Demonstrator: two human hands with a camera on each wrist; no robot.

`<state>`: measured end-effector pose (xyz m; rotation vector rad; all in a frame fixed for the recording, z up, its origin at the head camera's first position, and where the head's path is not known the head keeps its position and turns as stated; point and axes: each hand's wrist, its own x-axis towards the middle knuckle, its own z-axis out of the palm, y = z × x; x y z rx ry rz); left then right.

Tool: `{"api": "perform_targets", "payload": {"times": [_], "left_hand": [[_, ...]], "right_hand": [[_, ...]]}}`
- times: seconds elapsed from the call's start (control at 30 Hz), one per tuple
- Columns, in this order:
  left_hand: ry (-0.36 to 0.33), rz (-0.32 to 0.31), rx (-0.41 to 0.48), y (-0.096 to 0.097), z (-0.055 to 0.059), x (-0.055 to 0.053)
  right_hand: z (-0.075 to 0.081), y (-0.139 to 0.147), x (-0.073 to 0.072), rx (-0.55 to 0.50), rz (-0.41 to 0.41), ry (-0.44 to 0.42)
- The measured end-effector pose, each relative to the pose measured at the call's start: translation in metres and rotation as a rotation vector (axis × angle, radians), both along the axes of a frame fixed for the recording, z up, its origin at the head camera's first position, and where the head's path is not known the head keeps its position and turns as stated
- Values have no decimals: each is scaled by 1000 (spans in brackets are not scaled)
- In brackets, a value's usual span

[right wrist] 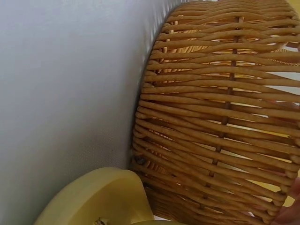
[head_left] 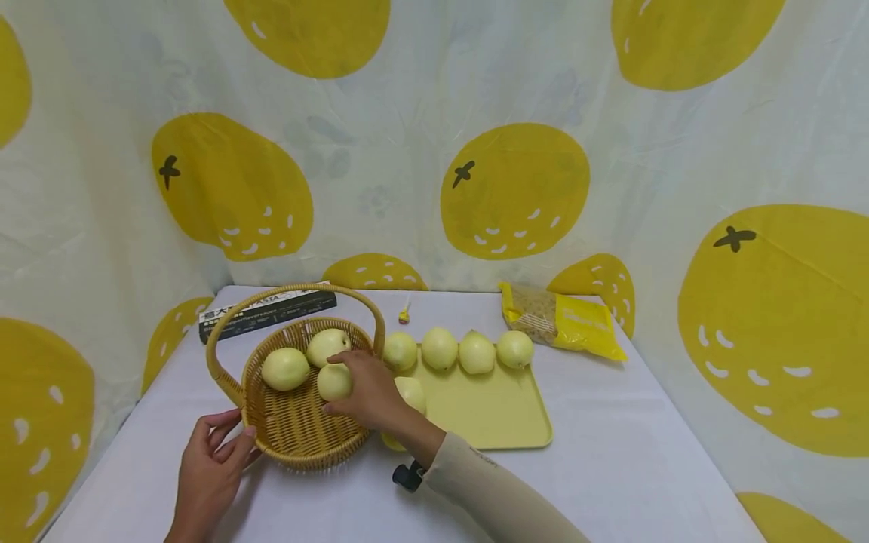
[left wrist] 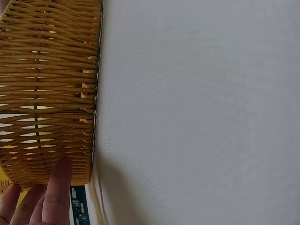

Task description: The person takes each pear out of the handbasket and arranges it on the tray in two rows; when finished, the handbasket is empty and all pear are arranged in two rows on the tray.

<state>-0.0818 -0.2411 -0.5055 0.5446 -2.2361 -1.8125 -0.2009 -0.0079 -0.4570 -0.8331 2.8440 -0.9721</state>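
Held item: one pale round fruit (head_left: 335,383), located left of centre in the lower half of the head view, inside the rim of the wicker basket. The right hand (head_left: 372,392) grips it from the right side, fingers and thumb curled about it. Whether the fruit touches the basket floor cannot be determined.

Basket contents: two further fruits, one left of the held item (head_left: 285,369) and one just above it (head_left: 329,348).

Wicker basket (head_left: 299,430): upright at lower left of centre, arched handle raised. The left hand (head_left: 212,461) is at its lower-left side, fingers extended and touching the outer wall, as the left wrist view confirms.

Yellow tray (head_left: 485,415): immediately right of the basket. Four fruits (head_left: 440,348) stand in a row along its upper edge; a fifth (head_left: 411,392) is at its left side, partly hidden by the right arm.

Surroundings: a dark box (head_left: 268,313) printed "PASTA" lies behind the basket, upper left of the table; a small yellow-wrapped lollipop (head_left: 404,314) lies above the tray; a yellow bag (head_left: 563,320) lies at the table's upper right. The table covering (head_left: 597,475) is white. The backdrop (head_left: 400,188) bears large yellow fruit prints.
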Motion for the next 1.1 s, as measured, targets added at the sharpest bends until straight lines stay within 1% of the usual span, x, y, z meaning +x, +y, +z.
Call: {"api": "perform_targets", "payload": {"times": [0.2, 0.37, 0.5, 0.67, 0.77, 0.87, 0.93, 1.1], "left_hand": [[-9, 13, -12, 0, 1, 0], [-16, 17, -11, -1, 0, 0], [-20, 11, -3, -1, -2, 0], [-9, 5, 10, 1, 0, -1], [-9, 4, 11, 1, 1, -1], [-13, 4, 7, 2, 1, -1], [-13, 6, 5, 2, 1, 0], [-6, 7, 7, 1, 1, -1]], "right_hand": [[5, -6, 0, 88, 31, -32], [6, -13, -5, 143, 46, -17], [3, -16, -6, 130, 66, -46], [1, -18, -8, 102, 87, -137], [-1, -20, -10, 100, 96, -175], [-1, -21, -12, 107, 108, -190], [-2, -22, -13, 118, 122, -185], [-3, -21, -15, 153, 187, -167]]}}
